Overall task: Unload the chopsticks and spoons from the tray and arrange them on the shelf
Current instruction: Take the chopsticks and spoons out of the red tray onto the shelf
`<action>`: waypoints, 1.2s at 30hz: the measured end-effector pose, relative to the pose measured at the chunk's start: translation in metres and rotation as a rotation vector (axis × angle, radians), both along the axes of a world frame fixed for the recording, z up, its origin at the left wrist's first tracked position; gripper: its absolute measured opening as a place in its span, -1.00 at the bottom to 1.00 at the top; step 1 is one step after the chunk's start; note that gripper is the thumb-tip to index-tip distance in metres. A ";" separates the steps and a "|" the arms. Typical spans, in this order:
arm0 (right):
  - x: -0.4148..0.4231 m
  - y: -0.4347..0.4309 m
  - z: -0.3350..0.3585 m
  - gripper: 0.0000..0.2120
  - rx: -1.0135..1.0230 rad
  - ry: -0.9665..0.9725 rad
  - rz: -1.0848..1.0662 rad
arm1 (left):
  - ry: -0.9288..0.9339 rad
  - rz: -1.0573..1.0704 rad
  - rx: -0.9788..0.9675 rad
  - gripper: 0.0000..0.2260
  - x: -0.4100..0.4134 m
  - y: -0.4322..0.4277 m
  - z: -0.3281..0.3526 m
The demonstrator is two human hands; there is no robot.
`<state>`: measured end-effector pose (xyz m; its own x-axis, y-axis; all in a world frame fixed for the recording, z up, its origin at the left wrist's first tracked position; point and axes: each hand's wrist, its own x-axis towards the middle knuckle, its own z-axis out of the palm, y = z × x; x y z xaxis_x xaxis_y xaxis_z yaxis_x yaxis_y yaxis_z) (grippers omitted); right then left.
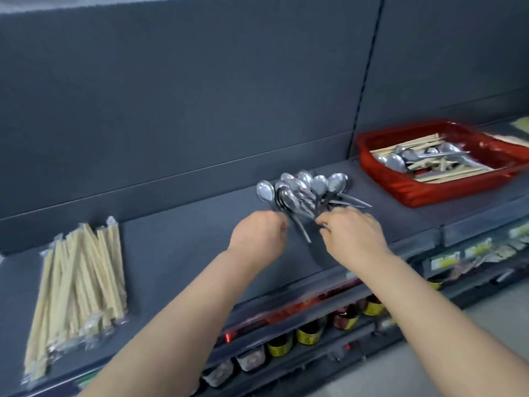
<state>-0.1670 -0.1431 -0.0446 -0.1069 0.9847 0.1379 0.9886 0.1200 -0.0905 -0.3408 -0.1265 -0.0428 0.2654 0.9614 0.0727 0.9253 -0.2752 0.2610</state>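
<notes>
A fanned bunch of several metal spoons (303, 188) lies on the dark grey shelf (183, 247), bowls pointing to the back. My left hand (259, 236) is curled at the handle ends on the left side. My right hand (350, 229) pinches the handle ends on the right side. A pile of wrapped wooden chopsticks (77, 285) lies at the shelf's left. The red tray (423, 190) at the right still holds spoons and chopsticks (426, 161).
The shelf's back panel rises right behind the spoons. Below the shelf's front edge, lower shelves carry dark bottles with yellow labels (309, 333) and small packets (469, 253). More packets lie beyond the tray at the far right.
</notes>
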 end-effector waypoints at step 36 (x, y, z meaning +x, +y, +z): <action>0.365 0.241 0.007 -0.64 -0.171 -0.109 -0.094 | -0.114 0.253 -0.069 -0.85 0.337 0.216 0.003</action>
<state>0.1983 0.0978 -0.0372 -0.0182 0.9990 -0.0396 0.9998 0.0185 0.0059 -0.0040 0.0893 -0.0397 0.0100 0.9998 0.0199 0.9259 -0.0168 0.3773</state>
